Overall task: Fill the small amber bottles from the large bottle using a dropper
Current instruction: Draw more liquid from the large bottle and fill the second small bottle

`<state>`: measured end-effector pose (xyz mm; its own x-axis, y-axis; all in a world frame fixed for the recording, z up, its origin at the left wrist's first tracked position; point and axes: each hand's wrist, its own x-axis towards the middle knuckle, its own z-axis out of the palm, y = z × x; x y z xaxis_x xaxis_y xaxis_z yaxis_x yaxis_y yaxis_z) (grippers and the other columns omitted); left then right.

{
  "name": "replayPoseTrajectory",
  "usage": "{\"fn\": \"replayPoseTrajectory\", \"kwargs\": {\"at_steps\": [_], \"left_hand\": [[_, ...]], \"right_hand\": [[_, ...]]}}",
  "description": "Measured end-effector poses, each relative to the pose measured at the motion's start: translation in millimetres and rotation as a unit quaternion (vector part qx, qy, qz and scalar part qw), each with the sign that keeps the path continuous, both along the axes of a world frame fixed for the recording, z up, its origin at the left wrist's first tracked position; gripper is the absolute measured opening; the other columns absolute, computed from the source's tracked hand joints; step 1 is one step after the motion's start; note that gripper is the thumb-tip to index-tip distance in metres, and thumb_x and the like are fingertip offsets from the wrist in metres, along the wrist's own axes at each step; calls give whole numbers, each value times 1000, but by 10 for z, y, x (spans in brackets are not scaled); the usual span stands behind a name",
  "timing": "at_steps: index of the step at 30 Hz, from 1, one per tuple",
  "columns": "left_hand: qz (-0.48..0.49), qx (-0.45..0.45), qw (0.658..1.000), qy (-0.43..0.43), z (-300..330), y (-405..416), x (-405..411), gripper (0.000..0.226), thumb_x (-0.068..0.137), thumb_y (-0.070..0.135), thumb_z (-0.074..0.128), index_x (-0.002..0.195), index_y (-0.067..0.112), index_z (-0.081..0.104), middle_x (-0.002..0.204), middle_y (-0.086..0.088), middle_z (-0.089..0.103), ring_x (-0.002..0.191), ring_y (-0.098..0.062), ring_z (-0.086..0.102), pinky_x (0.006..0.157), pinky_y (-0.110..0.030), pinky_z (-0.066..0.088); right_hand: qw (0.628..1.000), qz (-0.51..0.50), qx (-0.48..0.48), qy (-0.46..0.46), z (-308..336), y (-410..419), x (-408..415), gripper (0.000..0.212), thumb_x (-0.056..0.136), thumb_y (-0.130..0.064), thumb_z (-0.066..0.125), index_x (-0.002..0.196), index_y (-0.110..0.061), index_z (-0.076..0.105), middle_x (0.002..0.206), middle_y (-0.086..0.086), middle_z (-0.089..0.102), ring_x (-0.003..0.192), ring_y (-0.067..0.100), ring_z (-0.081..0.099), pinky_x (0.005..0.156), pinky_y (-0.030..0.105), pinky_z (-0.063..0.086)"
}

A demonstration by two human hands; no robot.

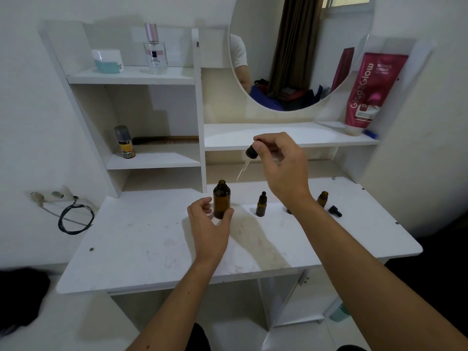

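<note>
My right hand [283, 168] is raised above the desk [152, 249], wrist bent so the palm faces away from me, forearm reaching in from the lower right. Its thumb and fingers [258, 150] pinch the black rubber top of the dropper [247, 160], whose clear glass tube slants down and to the left, its tip in the air just above and to the right of the large bottle's open mouth, not touching it.

My left hand [209, 224] sits low, forearm coming in from the bottom centre. The fingers are loosely curled around the lower part of the large bottle [221, 198], thumb on its right side near the base; I cannot tell whether they grip it firmly or only steady it. The bottle stands upright on the desk, uncapped.

To its right a small bottle [261, 205] stands upright with its black dropper cap on. Further right, beyond my right wrist, another small bottle [322, 198] stands open, and a loose black dropper cap [335, 211] lies on its side just beside it. Something dark shows at the edge of my wrist between the two small bottles; I cannot make out what it is.
</note>
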<state>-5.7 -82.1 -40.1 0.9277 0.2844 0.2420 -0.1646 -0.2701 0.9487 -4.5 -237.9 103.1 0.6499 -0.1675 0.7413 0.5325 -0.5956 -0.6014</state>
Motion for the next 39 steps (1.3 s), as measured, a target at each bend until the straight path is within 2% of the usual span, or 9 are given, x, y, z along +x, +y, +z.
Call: {"fn": "replayPoseTrajectory", "kwargs": {"at_steps": [8, 11, 13, 16, 21, 24, 27, 31, 39], "left_hand": [[-99, -24, 994, 44, 11, -603, -419, 43, 87, 36, 81, 121, 33, 54, 112, 17, 60, 100, -7, 62, 72, -9, 47], [-160, -8, 986, 45, 4, -817, -423, 43, 91, 34, 78, 129, 30, 59, 120, 16, 64, 107, -6, 63, 86, -14, 52], [-190, 4, 981, 47, -4, -947, -381, 47, 92, 32, 76, 136, 26, 59, 130, 12, 64, 117, -6, 61, 101, -24, 52], [-221, 15, 974, 54, -10, -1122, -293, 53, 94, 28, 75, 143, 22, 56, 143, 7, 60, 130, -8, 56, 105, -21, 44], [-227, 60, 971, 44, -55, -1344, -84, 56, 95, 28, 73, 147, 22, 51, 148, 6, 55, 134, -10, 52, 110, -26, 43], [-229, 70, 970, 33, -101, -1436, 41, 55, 95, 32, 73, 145, 22, 53, 144, 7, 57, 131, -9, 54, 113, -35, 46], [-221, 60, 973, 25, -108, -1504, 116, 46, 95, 30, 73, 138, 21, 58, 135, 9, 61, 124, -7, 58, 110, -35, 49], [-214, 41, 976, 6, -86, -1558, 151, 26, 96, 19, 72, 121, 24, 66, 114, 15, 65, 107, 1, 63, 103, -32, 52], [-206, 51, 977, -10, -114, -1577, 210, 21, 97, 16, 70, 117, 18, 69, 107, 16, 69, 103, 1, 65, 100, -30, 54]], "right_hand": [[996, -67, 40, 53, -254, -663, -348, 14, 101, -20, 70, 112, -13, 74, 102, -2, 75, 95, 3, 71, 86, 13, 53], [992, -89, 56, 68, -305, -880, -446, 17, 101, -21, 70, 113, -11, 75, 99, -6, 75, 90, -1, 71, 80, 12, 53], [989, -98, 74, 82, -340, -998, -481, 16, 101, -23, 70, 114, -14, 75, 100, -7, 75, 81, 1, 71, 73, 23, 58], [987, -96, 94, 89, -377, -1125, -501, 12, 101, -24, 70, 112, -19, 74, 100, -6, 78, 71, 7, 71, 79, 30, 61], [987, -102, 99, 79, -401, -1220, -479, 11, 101, -18, 70, 111, -16, 74, 96, -10, 76, 84, -4, 72, 82, 10, 52], [986, -91, 106, 86, -465, -1261, -427, 9, 102, -21, 68, 109, -18, 73, 96, -4, 78, 65, 5, 70, 80, 28, 60], [987, -88, 96, 95, -515, -1280, -368, 9, 102, -21, 68, 108, -16, 74, 96, -4, 77, 65, 7, 69, 72, 36, 62], [987, -79, 84, 111, -580, -1258, -317, 9, 101, -19, 69, 106, -14, 74, 94, -2, 77, 88, 9, 74, 70, 28, 61], [990, -104, 1, 90, -645, -1228, -158, 7, 97, -13, 74, 90, -11, 76, 85, -7, 72, 82, 6, 70, 80, 13, 54]]}}
